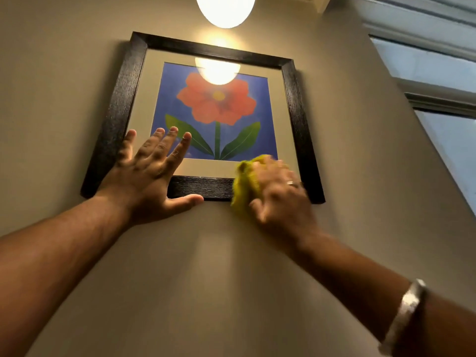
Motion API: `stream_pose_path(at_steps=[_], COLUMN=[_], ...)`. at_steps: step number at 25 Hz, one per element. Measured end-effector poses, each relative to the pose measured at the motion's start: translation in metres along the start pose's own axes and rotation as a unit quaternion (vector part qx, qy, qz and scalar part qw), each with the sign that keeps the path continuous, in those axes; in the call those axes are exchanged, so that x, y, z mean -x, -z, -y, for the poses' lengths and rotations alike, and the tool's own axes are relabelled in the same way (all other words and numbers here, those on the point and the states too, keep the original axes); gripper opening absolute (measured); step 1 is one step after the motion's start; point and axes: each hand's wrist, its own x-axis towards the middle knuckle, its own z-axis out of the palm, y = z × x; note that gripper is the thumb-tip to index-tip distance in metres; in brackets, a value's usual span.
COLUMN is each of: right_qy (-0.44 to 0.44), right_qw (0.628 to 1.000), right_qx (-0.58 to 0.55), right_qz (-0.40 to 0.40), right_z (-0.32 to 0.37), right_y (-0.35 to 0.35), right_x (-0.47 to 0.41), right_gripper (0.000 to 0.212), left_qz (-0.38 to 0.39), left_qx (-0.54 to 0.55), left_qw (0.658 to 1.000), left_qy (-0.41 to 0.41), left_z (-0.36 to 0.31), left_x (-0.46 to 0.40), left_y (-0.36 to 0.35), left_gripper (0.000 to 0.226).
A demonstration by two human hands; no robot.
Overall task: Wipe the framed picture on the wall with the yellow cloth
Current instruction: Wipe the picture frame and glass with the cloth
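Framed picture (pixel 203 109) on the wall, left hand (pixel 152 173) splayed flat steadying its lower corner, right hand (pixel 278 191) clenching the yellow cloth (pixel 244 186) at the bottom rail: best wiped lightly, frame braced

A lit globe lamp (pixel 226 9) hangs near a window (pixel 438 73).

Dim warm room; lamp (pixel 225 9) overhead, glare on picture glass (pixel 217 73); right hand (pixel 279 191) w/ cloth (pixel 244 184) motion-blurred.

A home interior: a framed flower picture (pixel 206 112) hangs on a beige wall (pixel 64 86) under a glowing globe lamp (pixel 225 9).
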Motion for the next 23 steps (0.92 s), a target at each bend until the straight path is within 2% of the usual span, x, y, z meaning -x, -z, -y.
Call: stream_pose_path(at_steps=[2,4,6,8,9,10,11,13,14,15,16,17,18,20,21,22,23], right_qy=[0.106,0.092,-0.019,-0.178,-0.232,-0.241,-0.199,0.006,0.095,0.149,0.151,0.098,0.001,-0.212,-0.253,-0.231,-0.156], right_qw=[0.994,0.995,0.999,0.984,0.972,0.970,0.979,0.999,0.994,0.988,0.988,0.995,1.000,0.977,0.966,0.970,0.985], right_qx=[0.009,0.016,0.009,-0.012,-0.012,-0.013,-0.022,-0.050,-0.047,-0.032,-0.021,-0.005,0.008,0.019,0.030,0.036,0.026], right_qz=[0.024,0.029,0.033,-0.002,-0.018,-0.025,-0.024,-0.005,0.012,0.016,0.015,0.012,0.009,-0.031,-0.050,-0.064,-0.062], right_z=[0.022,0.017,0.001,-0.003,0.006,0.026,0.053,0.109,0.128,0.135,0.127,0.107,0.084,0.050,0.052,0.067,0.090], right_y=[-0.006,-0.005,0.000,0.006,0.005,0.001,-0.006,-0.023,-0.030,-0.032,-0.029,-0.024,-0.017,0.001,0.004,0.000,-0.008], right_x=[0.005,0.007,0.008,0.007,0.006,0.003,-0.001,-0.005,-0.002,-0.002,-0.004,-0.002,0.002,0.011,0.009,-0.001,-0.013], right_gripper=[0.071,0.072,0.076,0.077,0.076,0.075,0.072,0.067,0.064,0.063,0.063,0.065,0.066,0.064,0.060,0.054,0.049], left_qz=[0.011,0.021,0.026,0.035,0.039,0.040,0.037,0.025,0.018,0.014,0.013,0.012,0.010,0.008,0.006,0.002,-0.001], left_qx=[0.014,0.034,0.021,0.011,0.028,0.051,0.069,0.075,0.069,0.064,0.061,0.061,0.063,0.065,0.068,0.073,0.079], left_qw=[0.999,0.999,0.999,0.999,0.999,0.998,0.996,0.996,0.997,0.998,0.998,0.998,0.998,0.998,0.998,0.997,0.997], left_qy=[-0.026,-0.037,-0.012,0.013,0.020,0.028,0.033,0.030,0.022,0.017,0.009,0.003,-0.001,-0.001,0.002,0.002,-0.001], left_z=[0.001,0.016,0.046,0.069,0.073,0.073,0.071,0.069,0.070,0.073,0.077,0.078,0.079,0.077,0.076,0.075,0.074], left_x=[0.001,0.009,0.027,0.047,0.053,0.056,0.057,0.056,0.056,0.057,0.058,0.057,0.057,0.057,0.057,0.056,0.055], left_y=[0.004,0.009,0.013,0.015,0.015,0.014,0.013,0.010,0.009,0.009,0.009,0.008,0.008,0.009,0.008,0.008,0.008], left_gripper=[0.104,0.096,0.091,0.090,0.089,0.087,0.086,0.084,0.084,0.083,0.082,0.081,0.080,0.080,0.081,0.081,0.080])
